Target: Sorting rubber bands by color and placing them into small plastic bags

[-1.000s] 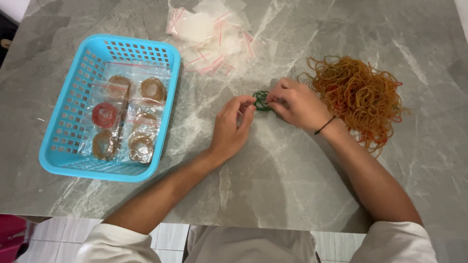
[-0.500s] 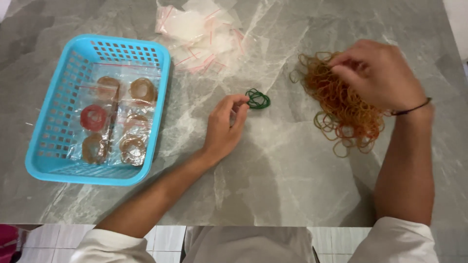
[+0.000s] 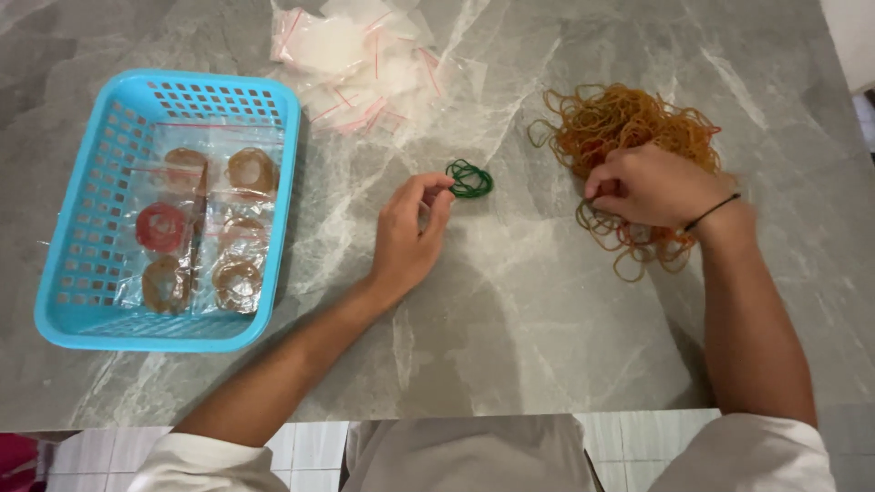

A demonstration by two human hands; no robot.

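My left hand point(image 3: 410, 232) rests on the grey marble table point(image 3: 510, 319) and pinches a small bunch of green rubber bands point(image 3: 470, 179) between thumb and fingertips. My right hand point(image 3: 652, 185), with a thin black band at its wrist, lies on a loose heap of orange and brown rubber bands point(image 3: 629, 128) at the right, fingers curled into the heap's near edge. I cannot tell whether it has hold of a band.
A light blue plastic basket point(image 3: 82, 301) stands at the left and holds several clear bags of coiled rubber bands, brown and one red. A pile of empty clear zip bags point(image 3: 360, 59) with red strips lies at the back centre.
My right hand left the green bunch, went to the orange heap at the right and has come down onto its near side. My left hand stays on the green bands.
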